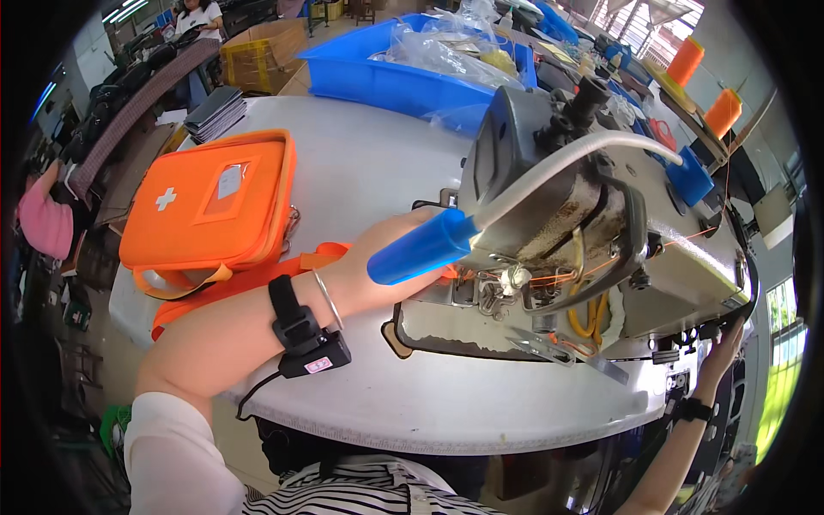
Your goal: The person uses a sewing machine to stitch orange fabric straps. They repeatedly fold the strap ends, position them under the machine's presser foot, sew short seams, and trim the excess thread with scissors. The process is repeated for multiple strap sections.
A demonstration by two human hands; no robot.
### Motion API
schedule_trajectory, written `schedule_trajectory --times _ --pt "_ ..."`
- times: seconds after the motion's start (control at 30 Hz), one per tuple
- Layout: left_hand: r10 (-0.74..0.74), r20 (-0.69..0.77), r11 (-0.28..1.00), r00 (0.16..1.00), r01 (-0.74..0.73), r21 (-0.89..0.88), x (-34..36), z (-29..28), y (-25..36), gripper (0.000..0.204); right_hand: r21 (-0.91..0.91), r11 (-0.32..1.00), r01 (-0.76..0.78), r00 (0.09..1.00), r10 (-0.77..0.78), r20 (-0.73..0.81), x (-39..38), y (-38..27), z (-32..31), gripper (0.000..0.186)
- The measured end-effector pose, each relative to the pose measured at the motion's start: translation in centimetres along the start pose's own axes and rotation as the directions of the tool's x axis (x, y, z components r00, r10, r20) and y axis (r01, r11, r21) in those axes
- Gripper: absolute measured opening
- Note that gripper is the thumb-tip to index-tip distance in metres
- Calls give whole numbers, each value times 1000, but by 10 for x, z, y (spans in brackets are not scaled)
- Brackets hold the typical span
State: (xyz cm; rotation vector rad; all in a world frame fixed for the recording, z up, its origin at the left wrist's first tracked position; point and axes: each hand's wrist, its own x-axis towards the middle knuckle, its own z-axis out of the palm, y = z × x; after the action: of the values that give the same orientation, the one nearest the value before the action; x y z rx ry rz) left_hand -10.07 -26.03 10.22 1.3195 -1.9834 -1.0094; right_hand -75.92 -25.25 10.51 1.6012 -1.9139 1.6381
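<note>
My left hand [365, 243] reaches under the head of an industrial sewing machine [549, 206]. Its fingers are hidden behind the blue sleeve [419, 247] of a bendable white lamp neck. Beside them, a bit of orange strap shows at the presser foot [508, 279]. An orange strap [319, 257] runs under my left forearm from near an orange zipped first-aid bag [210, 202] with a white cross, lying at left. At the machine's right end, my right hand [724, 348] grips the dark handwheel [711, 330]; its fingertips are partly out of sight.
Tweezers [541, 345] and orange-handled scissors [586, 318] lie by the machine bed. Behind stands a blue bin [369, 81] with plastic bags. Orange thread cones [685, 62] rise at back right. A dark stack [215, 113] and a carton [262, 56] sit at back left; people work beyond.
</note>
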Motion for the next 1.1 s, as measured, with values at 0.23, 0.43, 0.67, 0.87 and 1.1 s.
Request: schedule_trajectory --times 0.23,0.43,0.67,0.87,1.1 --pt "246 -181 948 952 -197 250 9 20 -45 18 -115 935 -336 940 340 20 36 -52 -1 46" --pt "144 -207 940 968 -68 335 -5 -2 -11 15 -349 937 23 999 -13 32 46 27 -27 47" --pt "127 -583 902 802 151 404 -47 -65 -34 12 -688 439 578 815 -360 454 106 11 -30 37" --pt "93 -610 970 787 66 234 -36 -60 -47 9 -646 742 182 980 -86 177 68 -15 -43 43" --pt "-184 -344 929 921 49 -366 -57 -54 -17 17 -216 953 213 974 -189 127 -87 -233 45 15"
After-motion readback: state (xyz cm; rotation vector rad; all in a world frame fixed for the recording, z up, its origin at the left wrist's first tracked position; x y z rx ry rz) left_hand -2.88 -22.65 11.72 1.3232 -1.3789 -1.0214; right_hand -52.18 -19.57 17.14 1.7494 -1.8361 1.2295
